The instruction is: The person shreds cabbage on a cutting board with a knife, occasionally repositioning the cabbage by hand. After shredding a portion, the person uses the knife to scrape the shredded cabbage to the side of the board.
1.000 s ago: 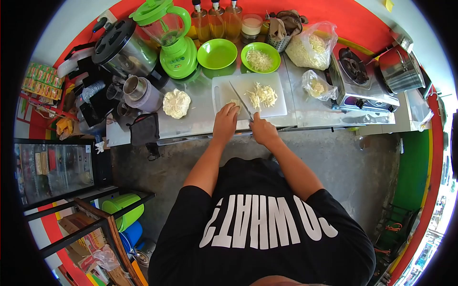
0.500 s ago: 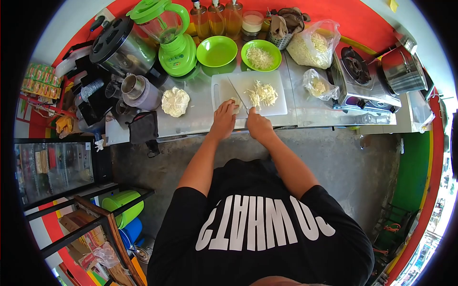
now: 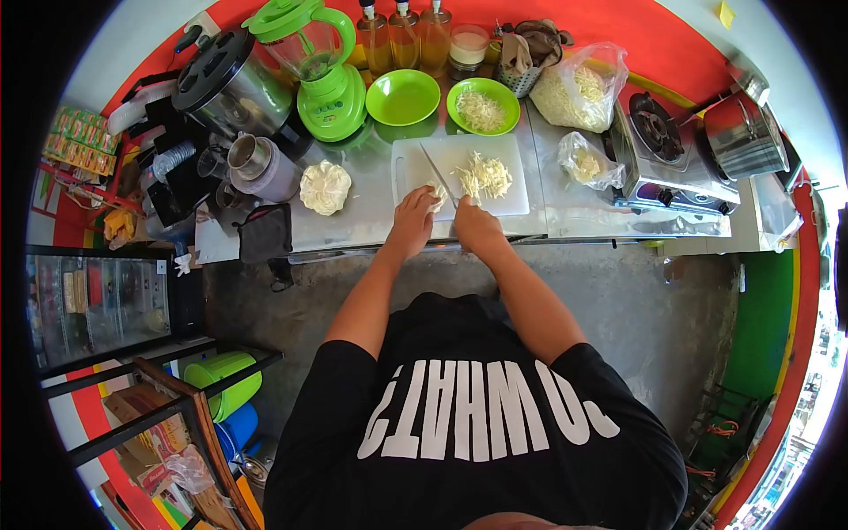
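Note:
My right hand (image 3: pixel 478 226) is closed round the handle of a knife (image 3: pixel 435 166), whose blade points up and left over the white cutting board (image 3: pixel 517 199). Just left of the blade, my left hand (image 3: pixel 411 221) presses its fingers on a pale piece of cabbage (image 3: pixel 437 196) at the board's front edge. Shredded cabbage (image 3: pixel 488 176) lies in a loose pile right of the knife. A cut cabbage head (image 3: pixel 325 188) sits on the counter left of the board. Behind the board, a green bowl (image 3: pixel 502 124) holds more shreds.
Behind are an empty green bowl (image 3: pixel 403 97), a green blender (image 3: pixel 331 106) and oil bottles (image 3: pixel 405 40). Bags of cabbage (image 3: pixel 579 95) and a gas stove (image 3: pixel 658 150) stand right. A steel pitcher (image 3: pixel 250 157) and black pouch (image 3: pixel 265 236) are left.
The view has shifted slightly. Both hands keep nearly the same places on the board, with the knife still beside the left fingers.

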Tool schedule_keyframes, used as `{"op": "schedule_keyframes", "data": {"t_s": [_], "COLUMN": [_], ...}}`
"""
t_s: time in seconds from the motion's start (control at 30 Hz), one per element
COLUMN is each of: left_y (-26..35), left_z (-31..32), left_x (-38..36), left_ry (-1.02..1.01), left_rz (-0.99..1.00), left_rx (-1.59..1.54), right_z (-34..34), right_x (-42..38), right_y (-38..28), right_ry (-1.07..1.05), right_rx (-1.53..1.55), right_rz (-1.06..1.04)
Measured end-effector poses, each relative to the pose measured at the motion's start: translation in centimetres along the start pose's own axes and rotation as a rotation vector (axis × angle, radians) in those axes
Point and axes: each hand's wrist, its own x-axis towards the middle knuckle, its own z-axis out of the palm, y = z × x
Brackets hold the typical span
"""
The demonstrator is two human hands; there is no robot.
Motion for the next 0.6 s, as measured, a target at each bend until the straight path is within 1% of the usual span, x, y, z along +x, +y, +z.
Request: {"op": "schedule_keyframes", "data": {"t_s": [0.07,0.17,0.23,0.33,0.4,0.47,0.5,0.53,0.6], "left_y": [0.2,0.3,0.2,0.5,1.3,1.8,1.8,1.7,2.0], "left_z": [0.0,-0.1,0.1,0.3,0.5,0.5,0.5,0.5,0.5], "left_x": [0.0,0.1,-0.2,-0.4,-0.1,0.1,0.2,0.4,0.5], "left_ry": [0.008,0.026,0.031,-0.007,0.013,0.001,-0.012,-0.006,0.109], "left_rz": [-0.004,-0.012,-0.018,-0.032,-0.101,-0.104,-0.111,-0.109,0.020], "left_rx": [-0.004,-0.011,-0.016,-0.022,0.050,0.094,0.136,0.137,0.255], "right_z": [0.2,2.2,3.1,2.4,1.8,1.8,2.5,3.0,3.2], "right_x": [-0.7,-1.2,-1.4,-0.1,0.0,-0.4,-1.0,-1.2,-0.8], "right_y": [0.0,0.1,-0.3,-0.1,-0.2,-0.4,-0.5,-0.5,-0.6], "right_ry": [0.005,0.013,0.066,0.092,0.078,0.057,0.069,0.082,0.072], "right_rx": [-0.026,-0.018,0.028,0.023,0.009,-0.010,0.032,0.072,0.073], "right_rz": [-0.015,0.023,0.046,-0.008,-0.002,0.002,0.018,0.032,0.038]}}
